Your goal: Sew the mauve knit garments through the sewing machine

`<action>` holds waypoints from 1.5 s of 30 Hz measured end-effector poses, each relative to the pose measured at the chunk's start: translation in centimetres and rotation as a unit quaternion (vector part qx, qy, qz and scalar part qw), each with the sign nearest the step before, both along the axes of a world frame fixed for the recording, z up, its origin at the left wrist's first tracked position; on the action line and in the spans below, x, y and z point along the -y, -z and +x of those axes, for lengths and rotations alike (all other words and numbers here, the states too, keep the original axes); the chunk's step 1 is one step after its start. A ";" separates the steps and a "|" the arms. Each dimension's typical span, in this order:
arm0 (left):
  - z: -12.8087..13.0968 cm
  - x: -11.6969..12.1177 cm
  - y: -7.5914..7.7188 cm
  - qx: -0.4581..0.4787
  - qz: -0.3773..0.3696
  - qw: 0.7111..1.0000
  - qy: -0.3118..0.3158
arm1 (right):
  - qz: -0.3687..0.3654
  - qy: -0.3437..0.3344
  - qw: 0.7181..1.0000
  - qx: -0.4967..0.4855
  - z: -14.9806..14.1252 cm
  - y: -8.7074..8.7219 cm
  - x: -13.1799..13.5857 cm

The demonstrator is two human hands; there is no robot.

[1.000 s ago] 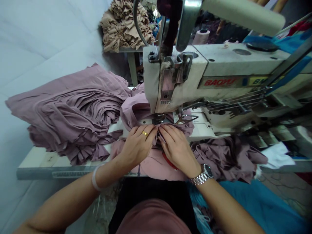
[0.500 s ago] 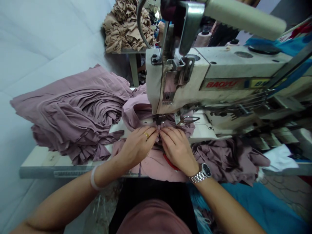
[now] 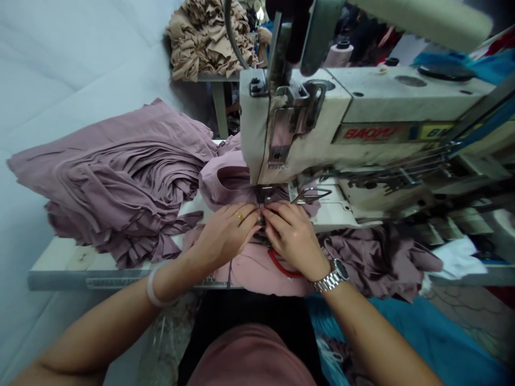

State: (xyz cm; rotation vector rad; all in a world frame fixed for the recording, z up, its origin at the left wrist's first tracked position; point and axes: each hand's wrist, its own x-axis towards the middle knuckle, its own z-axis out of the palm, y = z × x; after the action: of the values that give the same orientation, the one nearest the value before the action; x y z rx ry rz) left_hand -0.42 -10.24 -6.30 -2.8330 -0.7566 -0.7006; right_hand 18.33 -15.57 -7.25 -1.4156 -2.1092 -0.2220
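Note:
A mauve fabric piece (image 3: 217,187) with a rounded opening lies under the needle area of a sewing machine (image 3: 298,139). Just in front of the presser foot (image 3: 264,192), my left hand (image 3: 231,228) pinches the fabric edge; a gold ring is on one finger. Close beside it, my right hand (image 3: 295,236), with a metal watch at the wrist, has its fingers closed on the same fabric. The fingertips of both hands nearly meet, partly hiding the cloth between them. Beneath my right hand a red curved handle (image 3: 284,265) shows on pink cloth (image 3: 261,273); its other end is hidden.
A tall stack of mauve fabric pieces (image 3: 132,171) stands on the left of the machine table (image 3: 60,273). Crumpled darker mauve cloth (image 3: 382,257) lies at the right, beside a white cloth (image 3: 461,257). Behind are a tan fabric pile (image 3: 209,43) and a thread cone (image 3: 339,56).
Both hands stay at the presser foot, with the right hand's fingers slightly more spread. More of the red handle shows. The whole view has shifted a little.

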 end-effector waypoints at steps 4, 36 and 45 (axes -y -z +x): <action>0.0 -0.4 0.0 -0.010 -0.022 1.000 -0.005 | -0.016 0.001 1.000 -0.008 0.4 0.1 -0.3; 0.3 -0.1 -0.5 -0.035 -0.029 0.999 -0.021 | -0.013 -0.007 0.993 0.121 1.8 0.3 -0.7; 0.2 -0.4 -0.4 0.027 -0.075 0.997 0.011 | -0.004 -0.061 0.987 0.148 3.1 -0.1 -0.7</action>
State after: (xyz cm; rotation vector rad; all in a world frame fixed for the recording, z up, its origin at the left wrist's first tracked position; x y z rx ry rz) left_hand -0.25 -9.87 -5.94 -2.9717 -0.8215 -0.7562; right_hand 21.39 -14.88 -7.11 -1.3184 -2.4303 -0.3955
